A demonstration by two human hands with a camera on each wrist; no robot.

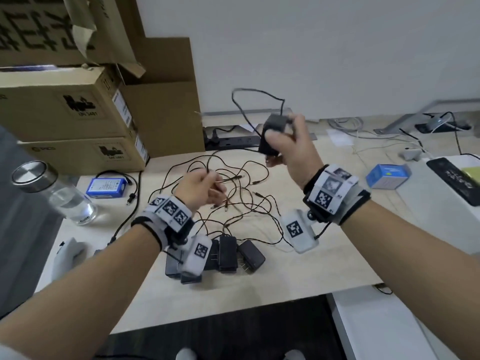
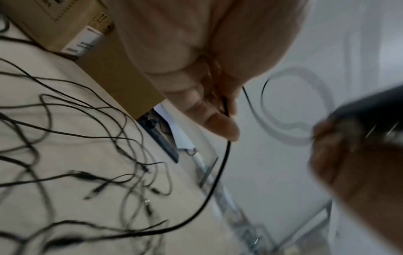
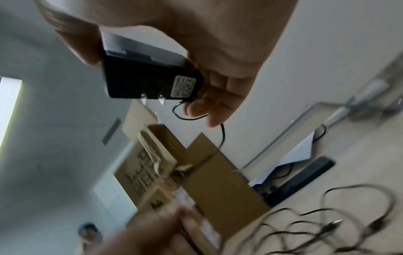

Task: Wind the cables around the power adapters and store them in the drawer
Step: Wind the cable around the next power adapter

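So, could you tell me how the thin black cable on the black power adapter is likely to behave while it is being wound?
Probably floppy: the thin black cable arcs loosely above the black power adapter. It may snag, since it leads down into tangled cables.

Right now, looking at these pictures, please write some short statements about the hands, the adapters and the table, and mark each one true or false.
1. The right hand holds a black power adapter above the table. True.
2. The left hand is open and holds nothing. False: its fingers pinch a thin black cable.
3. Several more black adapters lie on the table near the left wrist. True.
4. The held adapter's prongs are plugged into the power strip. False: the two prongs are bare, in the air.
5. The clear bottle with the metal cap lies on its side. False: it stands upright.
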